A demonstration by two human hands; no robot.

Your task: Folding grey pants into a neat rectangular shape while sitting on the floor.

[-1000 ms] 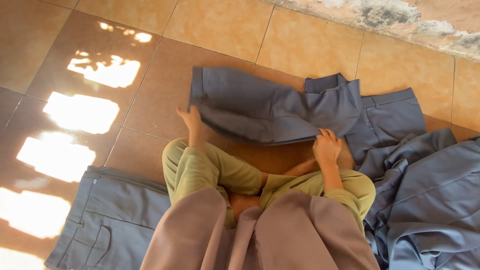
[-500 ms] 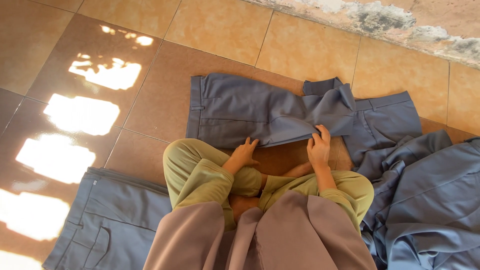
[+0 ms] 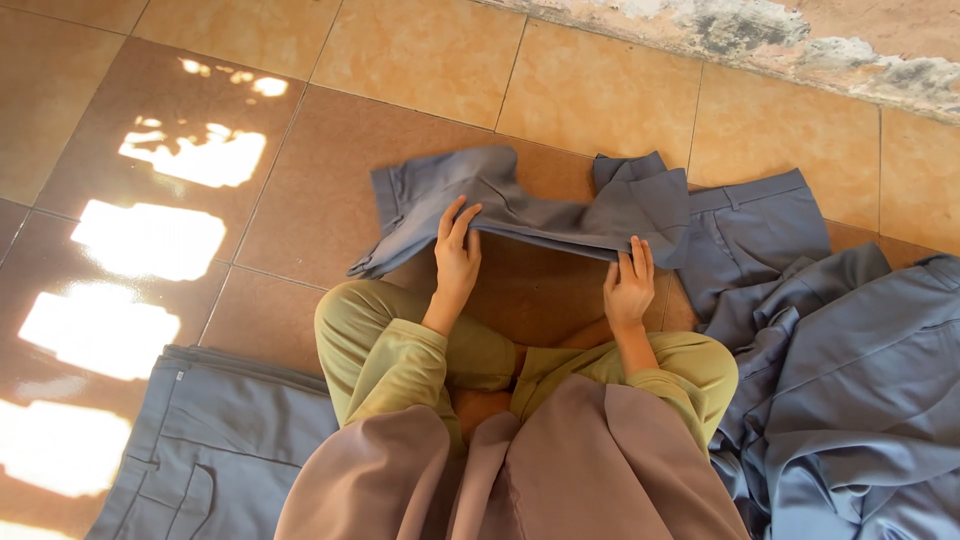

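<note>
Since half a second ago both hands are lifting the near edge of the grey trousers (image 3: 520, 215) off the tiled floor (image 3: 420, 50). The left hand (image 3: 457, 255) and right hand (image 3: 628, 285) are pinching that fold, cloth at twelve o'clock from the fingers.

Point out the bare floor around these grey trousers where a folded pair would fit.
Bare tile floor lies beyond the grey trousers held by the left hand and right hand, and left toward the sun patches. The right is crowded by the heap of grey garments; folded trousers fill the lower left.
</note>
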